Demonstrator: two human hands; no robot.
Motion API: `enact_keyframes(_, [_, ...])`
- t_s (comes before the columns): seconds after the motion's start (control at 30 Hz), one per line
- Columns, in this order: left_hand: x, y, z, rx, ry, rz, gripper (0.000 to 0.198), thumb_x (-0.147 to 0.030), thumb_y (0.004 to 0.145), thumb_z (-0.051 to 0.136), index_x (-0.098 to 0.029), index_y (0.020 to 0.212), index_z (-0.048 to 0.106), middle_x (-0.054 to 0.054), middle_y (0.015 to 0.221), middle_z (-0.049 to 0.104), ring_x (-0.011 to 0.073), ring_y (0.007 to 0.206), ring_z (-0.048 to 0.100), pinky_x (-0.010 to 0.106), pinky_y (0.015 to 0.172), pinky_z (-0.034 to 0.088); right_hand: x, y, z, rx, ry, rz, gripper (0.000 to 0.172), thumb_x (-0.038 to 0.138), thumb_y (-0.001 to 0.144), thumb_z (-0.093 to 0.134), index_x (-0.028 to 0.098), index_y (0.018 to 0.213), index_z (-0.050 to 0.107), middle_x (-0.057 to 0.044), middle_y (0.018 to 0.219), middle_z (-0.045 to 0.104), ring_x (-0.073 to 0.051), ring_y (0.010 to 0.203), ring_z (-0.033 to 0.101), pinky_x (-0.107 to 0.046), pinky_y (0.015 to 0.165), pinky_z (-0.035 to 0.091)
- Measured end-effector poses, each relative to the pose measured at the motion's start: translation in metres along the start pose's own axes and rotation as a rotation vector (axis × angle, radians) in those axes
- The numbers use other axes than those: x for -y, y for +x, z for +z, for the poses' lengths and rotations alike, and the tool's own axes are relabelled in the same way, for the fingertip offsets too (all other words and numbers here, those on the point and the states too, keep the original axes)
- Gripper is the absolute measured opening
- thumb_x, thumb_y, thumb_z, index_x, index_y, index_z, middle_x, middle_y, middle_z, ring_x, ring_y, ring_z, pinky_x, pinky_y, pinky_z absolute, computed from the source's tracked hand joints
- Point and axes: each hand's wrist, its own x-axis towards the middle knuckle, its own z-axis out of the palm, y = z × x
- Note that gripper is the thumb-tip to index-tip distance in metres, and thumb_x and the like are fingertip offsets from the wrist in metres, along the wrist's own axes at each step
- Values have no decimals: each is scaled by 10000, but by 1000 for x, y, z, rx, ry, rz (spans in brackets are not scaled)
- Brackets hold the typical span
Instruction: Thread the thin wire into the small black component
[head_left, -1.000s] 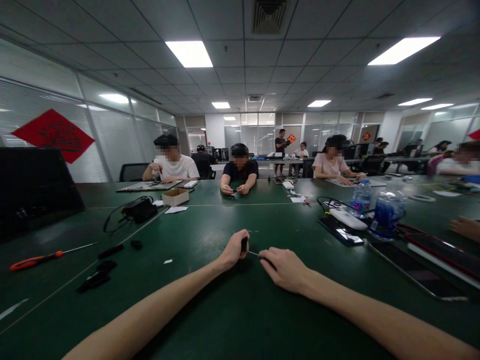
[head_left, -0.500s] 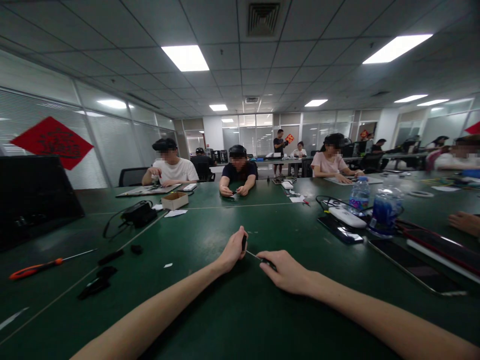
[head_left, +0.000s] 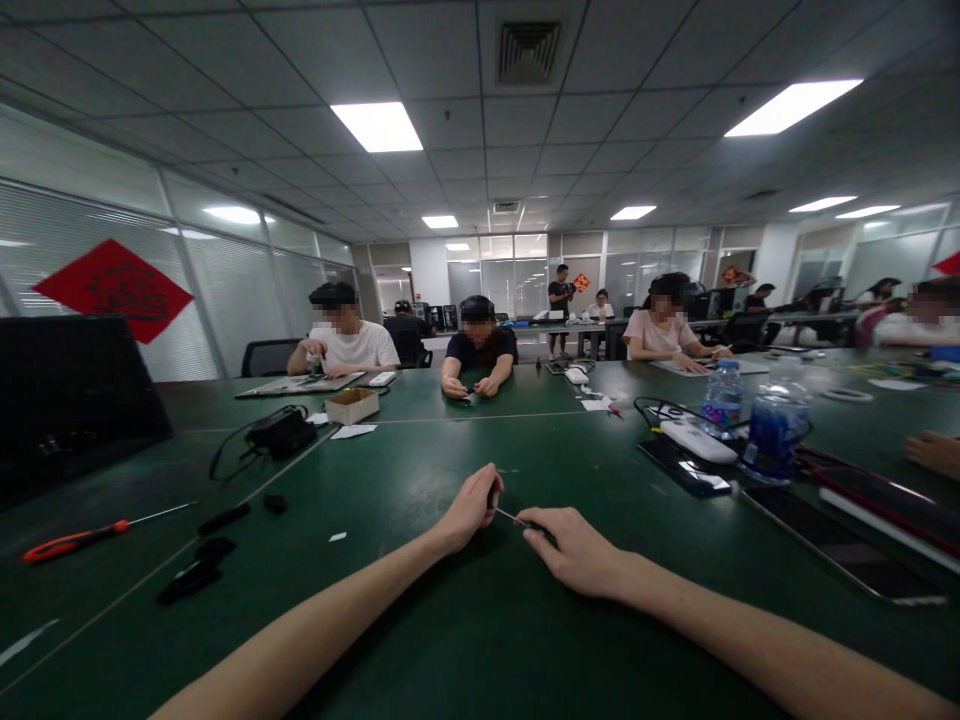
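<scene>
Right hand (head_left: 576, 546) is shifting its fingers slightly around a slim dark handle (head_left: 534, 527) since half a second ago; its grip is clasping that handle. Between nine and ten o'clock from it, the left hand (head_left: 469, 508) is enclosing a small black piece (head_left: 492, 494) in its grip. A thin silvery metal shaft (head_left: 508, 516) is running between them, its tip contact staying hidden. Work on the piece is seemingly under way; what is left, I cannot tell. Loose matt-black pieces (head_left: 191, 580) are lying toward nine o'clock on the dark green bench (head_left: 420, 650).
</scene>
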Motion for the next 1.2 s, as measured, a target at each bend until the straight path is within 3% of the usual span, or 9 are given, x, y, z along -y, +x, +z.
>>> enact_keyframes(0.27, [-2,-3,-1,15,13,74,315,-463,843,375,-179,759,483,-56,457,355,73,370,272,187,374,183,7,2,0,57,46,42,347,377,931,381,229,1179,575,-44,1001,654,-165,813,601,-268,744,454])
enact_keyframes(0.43, [-2,-3,-4,-6,-4,125,299,-471,853,394,-192,897,491,-76,426,331,85,353,263,193,364,159,8,4,3,37,56,44,348,397,929,377,233,1155,585,-40,986,655,-166,810,596,-274,750,447])
enact_keyframes(0.7, [-2,-4,-4,-41,-14,118,300,-484,849,411,-204,943,466,-88,433,314,85,349,278,176,353,154,12,6,0,90,190,111,352,436,924,387,214,1093,601,-16,796,611,-120,659,536,-219,584,406])
enact_keyframes(0.87, [1,-2,-5,-34,-26,134,272,-457,847,416,-200,915,475,-84,441,306,83,349,271,176,350,153,6,7,4,200,530,297,351,461,881,459,231,1128,554,11,748,508,-67,518,452,-164,427,343])
enact_keyframes(1.0, [3,-1,-6,-60,1,131,286,-458,846,413,-193,917,496,-77,446,317,85,363,286,173,349,158,2,9,8,284,893,473,334,381,834,548,251,1140,515,30,741,437,-43,478,424,-122,352,281])
enact_keyframes(1.2, [3,0,-6,-33,48,95,390,-515,847,396,-155,795,538,-57,453,319,74,382,281,174,362,177,1,12,13,372,1176,540,249,316,840,555,195,1056,526,-3,839,490,-19,468,423,-92,316,234])
